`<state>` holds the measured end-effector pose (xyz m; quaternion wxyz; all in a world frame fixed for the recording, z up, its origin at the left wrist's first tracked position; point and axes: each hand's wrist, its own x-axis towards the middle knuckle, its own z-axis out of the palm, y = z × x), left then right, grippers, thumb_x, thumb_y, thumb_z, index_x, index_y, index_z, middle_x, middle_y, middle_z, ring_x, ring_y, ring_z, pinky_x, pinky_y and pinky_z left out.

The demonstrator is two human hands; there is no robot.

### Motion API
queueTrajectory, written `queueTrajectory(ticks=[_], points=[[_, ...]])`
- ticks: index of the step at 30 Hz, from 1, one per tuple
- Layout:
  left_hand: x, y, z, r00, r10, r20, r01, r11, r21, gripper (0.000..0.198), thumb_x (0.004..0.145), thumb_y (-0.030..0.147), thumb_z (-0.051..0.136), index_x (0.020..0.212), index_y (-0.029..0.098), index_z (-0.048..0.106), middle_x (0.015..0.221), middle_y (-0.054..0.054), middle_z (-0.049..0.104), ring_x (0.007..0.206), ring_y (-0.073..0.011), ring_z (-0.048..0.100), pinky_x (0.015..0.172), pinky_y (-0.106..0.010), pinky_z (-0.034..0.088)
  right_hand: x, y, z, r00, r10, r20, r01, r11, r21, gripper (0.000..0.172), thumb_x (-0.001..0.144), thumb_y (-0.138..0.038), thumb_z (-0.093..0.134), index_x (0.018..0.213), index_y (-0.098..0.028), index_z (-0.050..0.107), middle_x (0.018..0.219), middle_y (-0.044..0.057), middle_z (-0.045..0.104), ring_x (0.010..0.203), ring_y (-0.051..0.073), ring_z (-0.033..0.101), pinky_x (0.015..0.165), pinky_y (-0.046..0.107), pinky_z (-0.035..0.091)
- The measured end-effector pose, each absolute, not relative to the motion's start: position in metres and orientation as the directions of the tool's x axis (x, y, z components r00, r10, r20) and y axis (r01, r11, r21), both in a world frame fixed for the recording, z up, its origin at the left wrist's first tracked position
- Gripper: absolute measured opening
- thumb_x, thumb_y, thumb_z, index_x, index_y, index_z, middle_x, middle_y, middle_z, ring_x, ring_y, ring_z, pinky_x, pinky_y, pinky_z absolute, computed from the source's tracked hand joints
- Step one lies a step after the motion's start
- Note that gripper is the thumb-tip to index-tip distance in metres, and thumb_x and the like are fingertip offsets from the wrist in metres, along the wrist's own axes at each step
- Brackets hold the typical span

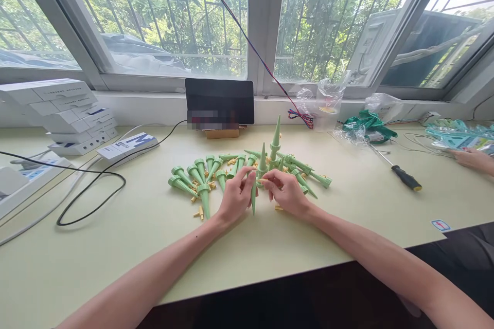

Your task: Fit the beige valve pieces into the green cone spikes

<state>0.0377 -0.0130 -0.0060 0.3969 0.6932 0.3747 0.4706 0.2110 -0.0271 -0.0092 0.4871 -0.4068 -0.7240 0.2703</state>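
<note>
My left hand (238,193) is closed round a green plastic watering spike (253,200), its tip pointing down toward the table. Close beside it, my right hand (287,190) pinches a small yellow valve piece (263,180) against the spike's upper part; the fingers partly hide where they meet. Behind my hands, two green spikes (276,139) stand with tips up. Many more green spikes (203,198) lie or stand in a loose heap on both sides. Small yellow valve pieces (199,213) are scattered among them, and one lies partly under my right hand.
White boxes (73,113) are stacked at the left, near a power strip (27,185) and a looped black cable (92,223). A dark-screened tablet (219,103) leans by the window. To the right are a screwdriver (406,177), green plastic packaging (366,126) and another person's hand (473,159).
</note>
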Motion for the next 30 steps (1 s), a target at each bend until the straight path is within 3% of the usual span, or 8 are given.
queueTrajectory(ticks=[6, 22, 30], points=[[0.0386, -0.0139, -0.0064, 0.286, 0.888, 0.361, 0.152, -0.414, 0.898, 0.038, 0.097, 0.053, 0.044, 0.108, 0.02, 0.06, 0.054, 0.004, 0.059, 0.033, -0.0073, 0.042, 0.037, -0.018, 0.035, 0.2135, -0.0276, -0.0077, -0.22, 0.855, 0.469, 0.364, 0.519, -0.773, 0.024, 0.098, -0.038, 0.05, 0.085, -0.02, 0.058, 0.053, -0.004, 0.054, 0.044, 0.012, 0.051, 0.048, 0.025, 0.043], [0.0403, -0.0115, -0.0086, 0.265, 0.881, 0.393, 0.247, -0.456, 0.855, 0.038, 0.097, 0.053, 0.044, 0.102, 0.019, 0.062, 0.049, 0.005, 0.05, 0.036, -0.0091, 0.04, 0.041, -0.021, 0.03, 0.2164, -0.0249, -0.0059, -0.245, 0.857, 0.453, 0.4, 0.516, -0.758, 0.04, 0.1, -0.042, 0.044, 0.065, -0.021, 0.046, 0.047, -0.005, 0.045, 0.042, 0.011, 0.042, 0.046, 0.024, 0.037], [0.0406, -0.011, -0.011, 0.169, 0.861, 0.479, 0.318, -0.508, 0.801, 0.035, 0.097, 0.048, 0.044, 0.098, 0.019, 0.062, 0.049, 0.008, 0.032, 0.043, -0.0088, 0.029, 0.045, -0.021, 0.023, 0.2176, -0.0261, -0.0004, -0.271, 0.851, 0.45, 0.369, 0.524, -0.768, 0.028, 0.096, -0.043, 0.053, 0.088, -0.018, 0.062, 0.067, -0.001, 0.056, 0.05, 0.011, 0.05, 0.05, 0.024, 0.042]])
